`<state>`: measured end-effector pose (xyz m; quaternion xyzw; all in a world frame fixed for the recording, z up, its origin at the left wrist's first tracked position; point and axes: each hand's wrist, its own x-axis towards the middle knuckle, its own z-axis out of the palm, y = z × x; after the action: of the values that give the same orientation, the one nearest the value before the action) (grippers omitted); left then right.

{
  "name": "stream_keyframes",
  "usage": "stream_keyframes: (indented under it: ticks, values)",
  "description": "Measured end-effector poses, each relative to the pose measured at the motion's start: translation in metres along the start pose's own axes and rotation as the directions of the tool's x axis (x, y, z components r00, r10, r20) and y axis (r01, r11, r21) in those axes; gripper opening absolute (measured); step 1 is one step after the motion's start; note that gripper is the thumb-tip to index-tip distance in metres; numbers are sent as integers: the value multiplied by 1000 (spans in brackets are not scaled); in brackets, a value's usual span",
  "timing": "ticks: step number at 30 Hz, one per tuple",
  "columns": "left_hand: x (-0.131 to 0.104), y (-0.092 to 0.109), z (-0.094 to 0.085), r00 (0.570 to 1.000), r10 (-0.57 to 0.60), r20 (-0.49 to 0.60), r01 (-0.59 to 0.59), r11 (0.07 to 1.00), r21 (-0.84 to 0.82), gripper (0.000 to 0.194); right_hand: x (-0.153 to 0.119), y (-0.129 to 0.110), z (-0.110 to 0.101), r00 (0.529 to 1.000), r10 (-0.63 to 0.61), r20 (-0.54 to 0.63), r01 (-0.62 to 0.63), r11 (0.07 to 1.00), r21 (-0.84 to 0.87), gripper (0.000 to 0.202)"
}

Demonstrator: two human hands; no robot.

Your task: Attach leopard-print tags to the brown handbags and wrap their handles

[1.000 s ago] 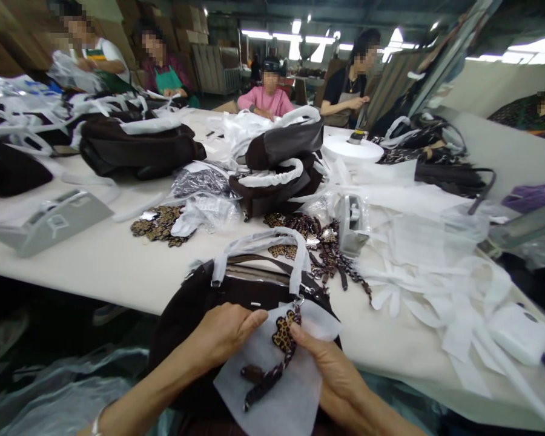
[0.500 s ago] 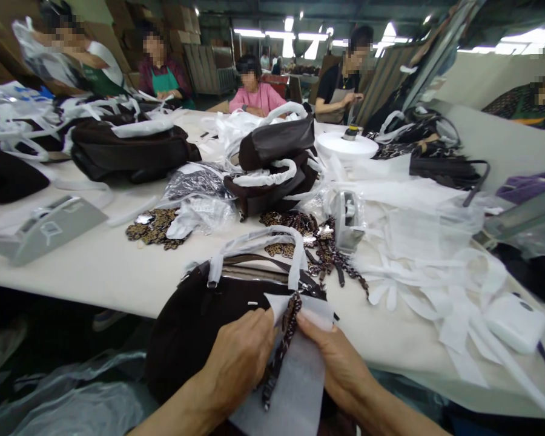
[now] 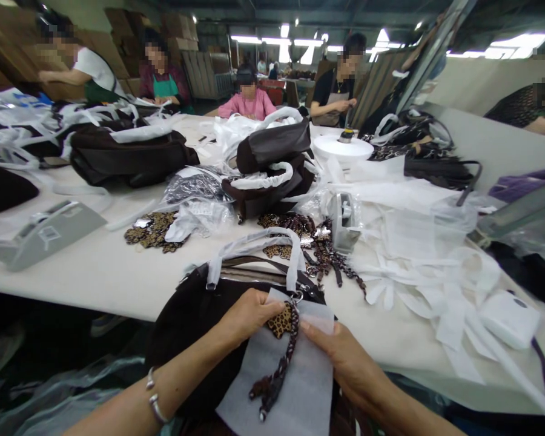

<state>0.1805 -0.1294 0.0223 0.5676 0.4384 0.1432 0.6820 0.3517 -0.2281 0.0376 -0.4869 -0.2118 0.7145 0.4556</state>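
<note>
A dark brown handbag (image 3: 195,327) with paper-wrapped handles (image 3: 254,237) stands at the table's near edge. Against its front lies a sheet of white tissue paper (image 3: 309,375). Over the paper hangs a braided bag charm (image 3: 287,354) with a leopard-print tag (image 3: 280,322), from a metal ring by the right handle. My left hand (image 3: 249,318) pinches the paper's upper left edge beside the tag; whether it also grips the tag is hard to see. My right hand (image 3: 340,351) grips the paper's right edge, thumb on top near the braid.
Leopard-print tags (image 3: 157,231) and braided charms (image 3: 331,260) lie beyond the bag. Tape dispensers (image 3: 45,233) stand left and centre. Further back are stacked bags (image 3: 272,163); white paper strips (image 3: 454,303) spread to the right. Several people work around the table.
My left hand has moved up from the braid to the paper's top edge, exposing the leopard-print tag. The braid's lower end now shows whole. My right hand has barely shifted.
</note>
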Motion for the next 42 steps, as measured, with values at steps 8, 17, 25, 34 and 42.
stream_keyframes:
  ticks: [8, 17, 25, 34, 42]
  values:
    - [-10, 11, 8, 995, 33, -97, -36, 999, -37, 32, 8, -9, -12, 995, -31, -92, 5, 963, -269, 51]
    - [-8, 9, 10, 996, -83, -18, 77, 974, -215, 25, 7, -15, -9, 994, -34, -103, 14, 982, -189, 49]
    - [-9, 23, 17, 937, 238, -256, -124, 911, 394, 12, 11, -17, -3, 996, -18, -84, 12, 997, -77, 49]
    - [-18, 4, 8, 999, -48, 25, 54, 916, -397, 49, 23, -10, -4, 996, -41, -85, 26, 986, -166, 41]
    - [-19, 4, 11, 1000, 12, -27, -16, 986, -163, 31, 28, -7, 4, 994, -64, -89, 44, 978, -205, 41]
